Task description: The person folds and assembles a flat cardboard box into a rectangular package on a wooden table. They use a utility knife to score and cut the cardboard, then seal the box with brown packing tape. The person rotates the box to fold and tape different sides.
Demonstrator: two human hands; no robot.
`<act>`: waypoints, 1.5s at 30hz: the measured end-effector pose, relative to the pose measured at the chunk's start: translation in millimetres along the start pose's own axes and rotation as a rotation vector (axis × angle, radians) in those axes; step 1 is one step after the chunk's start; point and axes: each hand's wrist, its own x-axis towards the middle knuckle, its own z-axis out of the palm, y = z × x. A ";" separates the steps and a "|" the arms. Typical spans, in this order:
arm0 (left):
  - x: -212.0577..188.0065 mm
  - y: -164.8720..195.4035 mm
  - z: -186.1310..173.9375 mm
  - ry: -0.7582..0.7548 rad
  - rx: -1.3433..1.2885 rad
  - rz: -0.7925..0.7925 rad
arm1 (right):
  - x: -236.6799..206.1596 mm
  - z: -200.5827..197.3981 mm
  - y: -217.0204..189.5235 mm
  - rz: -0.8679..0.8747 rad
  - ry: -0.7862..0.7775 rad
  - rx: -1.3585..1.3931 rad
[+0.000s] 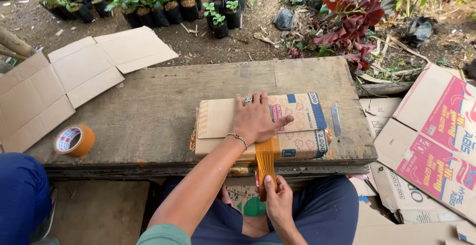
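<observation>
A flat cardboard package (302, 107) with printed blue and orange markings lies on a weathered wooden board (148, 111). My left hand (255, 120), wearing a ring and a bracelet, presses palm-down on top of the package. A strip of orange-brown tape (265, 162) runs from the package's near edge down over the front of the board. My right hand (277, 199) pinches the lower end of that strip just below the board's edge, above my lap.
A roll of orange tape (74, 140) sits at the board's left end. A small metal blade (336, 119) lies right of the package. Flattened cartons lie at left (59, 81) and right (436, 141). Seedling pots (148, 7) stand behind. Someone's blue-clad leg (20, 195) is at left.
</observation>
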 end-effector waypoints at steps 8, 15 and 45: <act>-67.2 -60.5 -1.3 0.564 -0.120 0.546 | -4.1 1.4 -19.5 -0.050 -0.011 -0.036; -158.0 -99.2 51.0 0.663 0.464 0.508 | 1.3 3.6 -12.5 -0.052 -0.021 0.029; -115.3 -73.7 -23.6 0.161 0.511 0.411 | -18.2 -9.8 -28.9 -0.048 -0.035 0.055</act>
